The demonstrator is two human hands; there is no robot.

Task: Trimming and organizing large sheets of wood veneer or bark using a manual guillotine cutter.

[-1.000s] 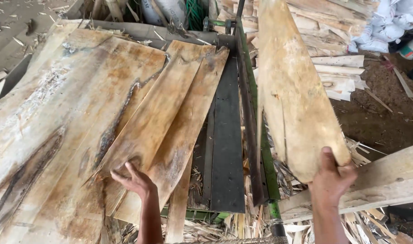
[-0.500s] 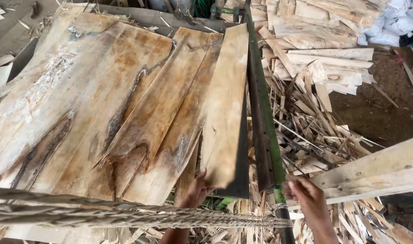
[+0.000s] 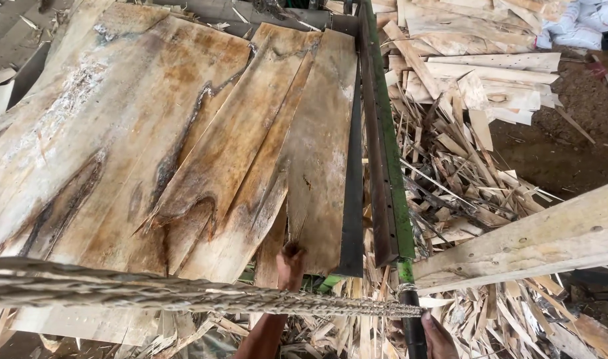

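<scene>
Nearest to me, my right hand (image 3: 439, 338) sits at the bottom edge, fingers wrapped around the foot of a black post (image 3: 413, 329). Just above those fingers a plaited rope (image 3: 184, 296) is tied to the post and stretches away to the left, crossing in front of my left forearm.

My left hand (image 3: 290, 264) reaches up past the rope. Its fingers are curled at the near end of a narrow veneer strip (image 3: 320, 153); they touch its lower edge, but I cannot tell whether they pinch it or only press against it. The strip lies flat, running straight away from the fingers, its right side along a dark metal rail (image 3: 352, 199).

Left of the fingers, more veneer sheets (image 3: 118, 133) overlap one another, brown-stained and split, covering the bed.

Right of the fingers, beyond a green rail (image 3: 389, 146), a heap of wood scraps (image 3: 463, 193) lies on the ground. A pale beam (image 3: 536, 239) slants over it, well apart from both hands. Farther off, broader offcuts (image 3: 490, 73) pile up, with white sacks (image 3: 583, 26) at the far corner.
</scene>
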